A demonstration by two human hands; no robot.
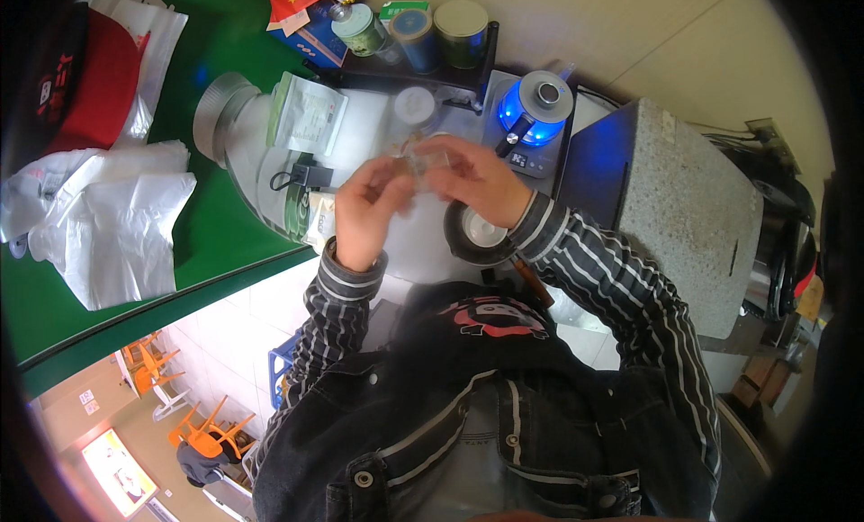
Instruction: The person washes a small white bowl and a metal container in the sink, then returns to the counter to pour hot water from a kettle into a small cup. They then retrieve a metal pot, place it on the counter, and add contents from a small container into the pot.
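Note:
My left hand (371, 208) and my right hand (476, 181) meet over the counter, both gripping a small clear plastic piece (426, 164), blurred, whose exact kind I cannot tell. Just beyond them stands a clear container with a white lid (414, 105). Under my right wrist sits a dark round pan or bowl (459, 242) with a white dish (482, 228) in it. A green and white pouch (309, 113) lies beyond my left hand, near a black plug adapter (312, 176).
An electric kettle (533, 110) glowing blue stands at the back right, beside a large speckled grey box (688, 218). Several tea tins (461, 36) line a dark shelf. Plastic bags (121, 232) and a red and black cap (101, 83) lie on the green table (223, 242).

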